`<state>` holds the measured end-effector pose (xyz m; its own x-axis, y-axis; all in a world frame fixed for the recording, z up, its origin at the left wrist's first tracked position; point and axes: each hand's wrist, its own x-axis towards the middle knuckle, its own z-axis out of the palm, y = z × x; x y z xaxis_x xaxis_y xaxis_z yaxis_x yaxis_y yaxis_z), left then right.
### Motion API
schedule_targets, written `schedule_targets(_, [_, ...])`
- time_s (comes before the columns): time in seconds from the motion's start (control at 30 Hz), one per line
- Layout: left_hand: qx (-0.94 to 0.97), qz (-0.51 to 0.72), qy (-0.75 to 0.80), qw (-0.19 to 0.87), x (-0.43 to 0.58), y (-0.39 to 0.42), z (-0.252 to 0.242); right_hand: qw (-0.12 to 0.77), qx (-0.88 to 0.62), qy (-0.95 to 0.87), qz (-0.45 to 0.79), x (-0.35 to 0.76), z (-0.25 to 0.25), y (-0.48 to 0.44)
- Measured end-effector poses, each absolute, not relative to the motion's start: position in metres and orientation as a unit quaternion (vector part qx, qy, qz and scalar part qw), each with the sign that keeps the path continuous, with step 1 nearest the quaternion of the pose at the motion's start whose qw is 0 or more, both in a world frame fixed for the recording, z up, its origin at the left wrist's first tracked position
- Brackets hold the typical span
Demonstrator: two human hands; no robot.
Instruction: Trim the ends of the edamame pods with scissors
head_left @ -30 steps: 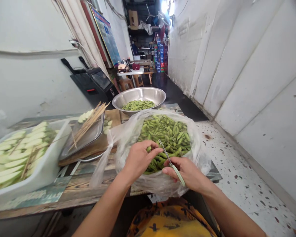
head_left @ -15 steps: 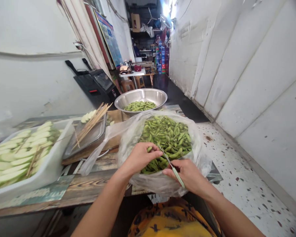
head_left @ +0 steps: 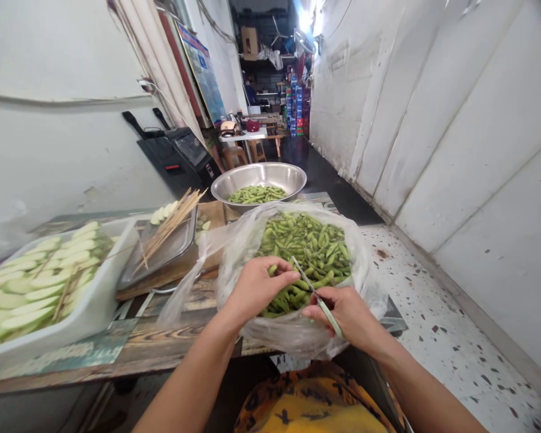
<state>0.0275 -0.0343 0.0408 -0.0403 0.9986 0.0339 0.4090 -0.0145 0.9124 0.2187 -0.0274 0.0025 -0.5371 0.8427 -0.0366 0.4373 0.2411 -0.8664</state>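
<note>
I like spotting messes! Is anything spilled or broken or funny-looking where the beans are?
Nothing stands out. The green bean pods sit inside the clear plastic bag, none spilled on the table. The left hand picks at pods, the right hand holds scissors. The wooden skewers lie loosely on their metal tray.

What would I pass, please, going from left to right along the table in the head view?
White tub of pale green slices → metal tray with wooden skewers → left hand on a pod → scissors in the right hand, over the clear bag of green pods.
</note>
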Motion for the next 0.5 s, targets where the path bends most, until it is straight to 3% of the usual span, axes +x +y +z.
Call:
schedule_targets(0.2, [0.409, 0.515, 0.522, 0.543, 0.028, -0.035, 0.034, 0.244, -0.365, -0.656, 0.614, 0.217, -0.002, -0.030])
schedule_targets(0.5, [0.306, 0.626, 0.477, 0.536, 0.056, -0.040, 0.019, 0.227, -0.358, -0.678, 0.600, 0.215, 0.002, -0.032])
